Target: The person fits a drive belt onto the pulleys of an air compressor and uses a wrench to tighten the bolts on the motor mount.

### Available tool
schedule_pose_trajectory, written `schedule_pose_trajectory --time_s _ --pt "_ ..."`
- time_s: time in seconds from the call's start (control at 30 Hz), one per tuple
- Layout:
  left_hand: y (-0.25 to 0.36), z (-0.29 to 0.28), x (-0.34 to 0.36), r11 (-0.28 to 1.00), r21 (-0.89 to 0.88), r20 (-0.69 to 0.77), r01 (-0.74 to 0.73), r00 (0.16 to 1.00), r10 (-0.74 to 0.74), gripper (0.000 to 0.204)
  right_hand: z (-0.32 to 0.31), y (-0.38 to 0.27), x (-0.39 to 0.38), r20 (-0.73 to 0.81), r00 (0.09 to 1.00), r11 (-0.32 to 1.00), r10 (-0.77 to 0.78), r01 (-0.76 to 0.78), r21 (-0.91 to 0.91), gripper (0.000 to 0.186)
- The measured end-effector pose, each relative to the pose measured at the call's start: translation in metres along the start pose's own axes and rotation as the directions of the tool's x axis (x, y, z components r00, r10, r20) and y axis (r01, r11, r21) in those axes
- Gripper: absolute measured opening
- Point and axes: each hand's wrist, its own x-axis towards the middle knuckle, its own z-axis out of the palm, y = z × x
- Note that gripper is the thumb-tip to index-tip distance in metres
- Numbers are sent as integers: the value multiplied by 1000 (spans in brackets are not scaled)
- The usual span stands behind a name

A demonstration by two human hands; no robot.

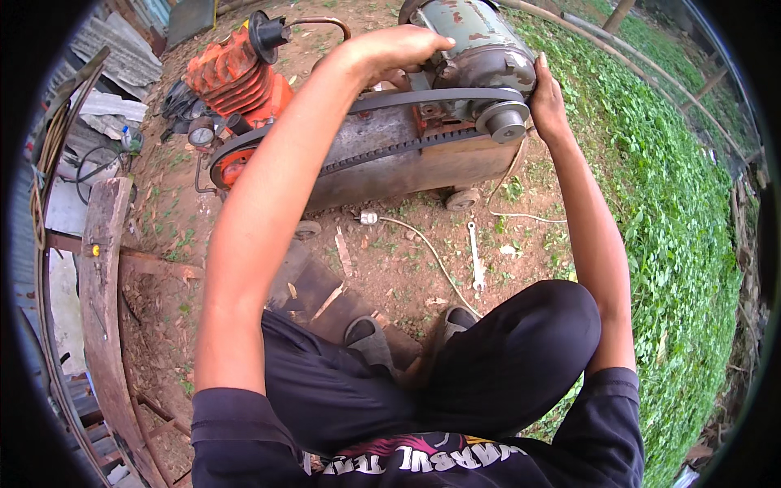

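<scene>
A grey, paint-chipped electric motor (476, 37) sits on an air compressor's tank (366, 171) at the top of the view. My left hand (411, 53) grips its left side, the thumb on the housing and the other fingers partly hidden beneath. My right hand (547, 98) holds its right end, just beside the grey pulley (501, 120). A black belt (382, 101) runs from that pulley toward the orange wheel (234, 167) at the left, partly behind my left forearm. The orange finned pump (220, 73) stands left of the motor, with a pressure gauge (200, 132) below it.
A wrench (477, 256) and a cable with a plug (368, 218) lie on the dirt near my feet. Corrugated sheets (118, 53) and a weathered plank (106, 325) are at the left. Green ground plants (675, 285) cover the right side, with poles (643, 65) beyond.
</scene>
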Motion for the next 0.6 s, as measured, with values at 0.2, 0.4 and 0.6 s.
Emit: schedule_pose_trajectory --time_s 0.2,0.4,0.6 --pt "-13 4 12 986 -154 43 69 997 -63 98 -3 3 -6 -32 998 996 58 -60 -61 75" --pt "-18 5 23 974 -215 50 73 997 -63 100 29 50 -79 -335 927 963 170 -84 257 58" --pt "3 28 22 987 -150 -24 59 998 -63 100 96 57 -127 77 994 987 75 -85 139 21"
